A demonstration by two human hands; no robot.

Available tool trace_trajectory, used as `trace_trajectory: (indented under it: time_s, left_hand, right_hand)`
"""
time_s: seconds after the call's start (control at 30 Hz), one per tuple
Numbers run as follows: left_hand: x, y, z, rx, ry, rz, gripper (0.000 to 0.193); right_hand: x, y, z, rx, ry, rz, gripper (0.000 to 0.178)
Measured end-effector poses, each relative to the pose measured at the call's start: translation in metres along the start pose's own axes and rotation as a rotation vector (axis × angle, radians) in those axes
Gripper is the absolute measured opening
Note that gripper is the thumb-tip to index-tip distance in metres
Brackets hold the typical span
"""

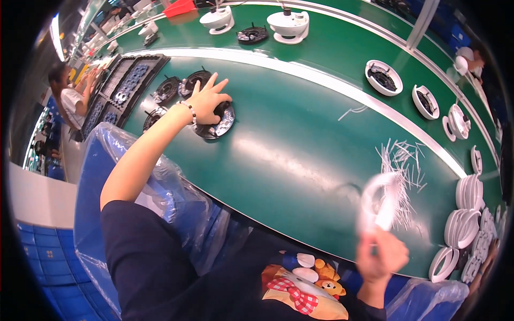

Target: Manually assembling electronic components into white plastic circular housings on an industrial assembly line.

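At the left of the green bench, my left hand (206, 102) has its thumb and a bent finger around the dark hub of a round black part (219, 127) with silvery patches; its other fingers are spread. I cannot tell whether that part is lifted off the bench. Beside it lie other round black parts (167, 90). My right hand (383, 255), smeared by motion, is closed on a white plastic ring (368, 200) near the bench's right side. Behind the ring lies a loose heap of thin white strips (404, 166).
A dark divided tray (131, 80) with small parts stands at the left. Stacked white rings (461, 227) line the right end. White housings (288, 25) sit along the far strip beyond a pale rail (321, 80). A blue bin with clear plastic (101, 176) adjoins the bench. Other people work nearby.
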State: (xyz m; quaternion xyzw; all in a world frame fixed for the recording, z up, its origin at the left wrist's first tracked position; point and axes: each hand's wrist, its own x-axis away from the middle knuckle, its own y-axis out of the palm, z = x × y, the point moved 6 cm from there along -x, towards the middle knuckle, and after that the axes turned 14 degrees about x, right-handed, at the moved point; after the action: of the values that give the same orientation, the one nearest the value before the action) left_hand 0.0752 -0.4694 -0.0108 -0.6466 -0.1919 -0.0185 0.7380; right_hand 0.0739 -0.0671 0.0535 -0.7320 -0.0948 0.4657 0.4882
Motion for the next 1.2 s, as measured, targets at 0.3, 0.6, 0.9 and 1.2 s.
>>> trace_trajectory:
  time_s: [0.3,0.6,0.9,1.2]
  left_hand:
    - [-0.023,-0.007,0.065,0.477,0.281,0.401,0.079]
    - [-0.060,0.022,0.082,1.389,-0.026,-0.040,0.025]
    - [-0.090,-0.019,0.227,1.634,0.423,0.232,0.031]
    - [-0.043,0.046,0.303,2.551,0.397,-0.638,0.055]
  right_hand:
    - [-0.005,0.083,-0.028,-0.303,0.030,-0.289,0.027]
    - [-0.015,0.089,0.011,-0.188,-0.088,-0.700,0.100]
    - [-0.060,0.089,0.104,-0.882,0.700,0.168,0.104]
    - [-0.033,0.106,0.104,-0.522,0.657,-0.003,0.108]
